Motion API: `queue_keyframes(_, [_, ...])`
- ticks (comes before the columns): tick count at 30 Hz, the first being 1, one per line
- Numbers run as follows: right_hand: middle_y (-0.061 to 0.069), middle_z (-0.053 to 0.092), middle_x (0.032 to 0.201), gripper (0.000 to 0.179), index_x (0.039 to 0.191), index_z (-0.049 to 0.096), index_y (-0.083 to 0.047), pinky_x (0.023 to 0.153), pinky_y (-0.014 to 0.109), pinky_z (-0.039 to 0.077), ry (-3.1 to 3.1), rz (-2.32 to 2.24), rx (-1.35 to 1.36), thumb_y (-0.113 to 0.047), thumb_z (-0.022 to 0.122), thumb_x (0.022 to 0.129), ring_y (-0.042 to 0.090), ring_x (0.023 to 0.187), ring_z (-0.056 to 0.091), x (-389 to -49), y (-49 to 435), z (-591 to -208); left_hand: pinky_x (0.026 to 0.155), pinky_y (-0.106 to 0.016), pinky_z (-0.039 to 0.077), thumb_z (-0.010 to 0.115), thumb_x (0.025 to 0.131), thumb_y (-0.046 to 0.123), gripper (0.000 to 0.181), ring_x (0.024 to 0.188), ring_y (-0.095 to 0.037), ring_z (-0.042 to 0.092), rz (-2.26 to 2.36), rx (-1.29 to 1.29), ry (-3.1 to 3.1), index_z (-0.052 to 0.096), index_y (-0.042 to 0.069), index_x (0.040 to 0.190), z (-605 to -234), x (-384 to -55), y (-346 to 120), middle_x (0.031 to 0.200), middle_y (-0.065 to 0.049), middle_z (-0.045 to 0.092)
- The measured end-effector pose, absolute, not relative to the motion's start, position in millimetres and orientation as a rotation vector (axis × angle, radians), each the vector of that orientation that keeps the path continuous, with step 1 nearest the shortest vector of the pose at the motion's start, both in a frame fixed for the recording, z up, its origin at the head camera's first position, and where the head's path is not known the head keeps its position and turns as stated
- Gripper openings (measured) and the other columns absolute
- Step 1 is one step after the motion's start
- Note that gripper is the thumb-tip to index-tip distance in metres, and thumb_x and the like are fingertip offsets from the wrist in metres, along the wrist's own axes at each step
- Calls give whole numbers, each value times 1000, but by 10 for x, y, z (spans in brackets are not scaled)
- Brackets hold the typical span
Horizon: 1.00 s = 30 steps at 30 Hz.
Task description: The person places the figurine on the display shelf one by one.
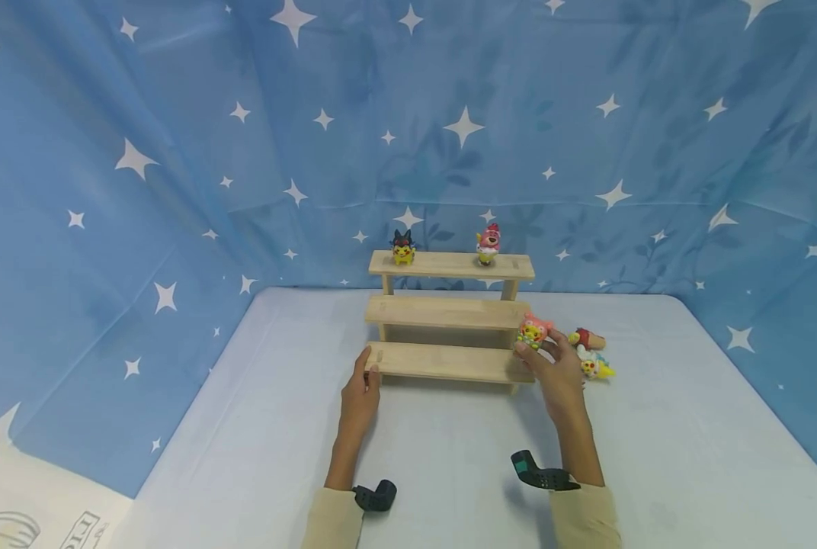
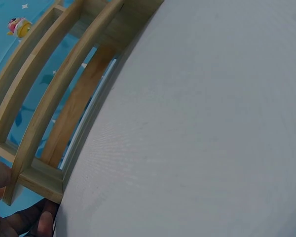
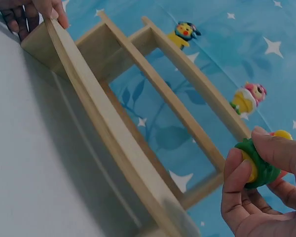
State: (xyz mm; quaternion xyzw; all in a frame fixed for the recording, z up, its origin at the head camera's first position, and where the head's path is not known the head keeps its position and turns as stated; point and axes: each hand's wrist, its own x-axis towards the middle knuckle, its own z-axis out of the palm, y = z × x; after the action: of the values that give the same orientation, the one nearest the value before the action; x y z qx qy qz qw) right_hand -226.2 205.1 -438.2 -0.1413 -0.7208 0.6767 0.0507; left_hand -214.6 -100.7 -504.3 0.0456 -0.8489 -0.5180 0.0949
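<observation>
Left hand (image 1: 362, 389) grips the wooden shelf's (image 1: 450, 311) lower-left end, apparently steadying it; right hand (image 1: 558, 374) pinches a pink figurine (image 1: 533, 331) at centre-right.

One wooden stepped shelf (image 1: 450, 313) with three tiers stands on the one counter (image 1: 450, 473). Five toy figures are counted: two upright on the top tier, a black-eared yellow one (image 1: 402, 248) and a pink one (image 1: 488, 242); one pink-and-yellow figure (image 1: 533, 331) in hand; two lying on the counter, one red-and-tan (image 1: 587, 338), one yellow-and-white (image 1: 595, 367). Two hands are in view, left (image 1: 360, 396) and right (image 1: 561, 375).
</observation>
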Motion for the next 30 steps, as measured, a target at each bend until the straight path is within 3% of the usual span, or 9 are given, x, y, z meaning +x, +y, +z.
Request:
queue_keyframes(10, [9,48,121,69,148,35,-8,81,22,56,-2122,2189,-81,-12,71,89,1,82,67,-2474,1735,-4273,67,-33,45,42,106,26,47,77,-19,55,-1519,156,-2524,35,17,152,-5049,-2139,-1014,94,-11,63])
queue_keyframes(19, [17,55,121,63,143,43,-5,73,23,57,-2224,2088,120,-12,73,87,2,89,63,-2698,1489,-4235,70,-35,47,42,106,26,47,80,-20,57,-1503,152,-2539,36,16,151,-5049,-2144,-1018,97,-12,64])
queue_keyframes(22, [20,58,123,62,141,47,-5,72,21,55,-2283,2007,174,-12,75,86,8,92,63,-2745,1403,-4207,68,-33,46,43,106,25,47,78,-19,55,-1499,144,-2534,37,15,151,-5051,-2140,-1021,95,-12,63])
queue_keyframes(26, [22,61,123,59,136,52,-3,71,18,53,-2346,1856,229,-10,78,83,26,98,65,-2796,1290,-4134,66,-32,45,43,105,25,47,75,-18,53,-1506,129,-2527,37,14,151,-5052,-2136,-1023,93,-12,62])
queue_keyframes(30, [21,64,122,58,135,53,-3,77,27,55,-2404,1709,266,-9,78,83,35,103,65,-2869,1169,-4049,67,-32,45,43,106,26,47,76,-17,53,-1512,125,-2524,36,15,151,-5055,-2152,-1029,94,-12,63])
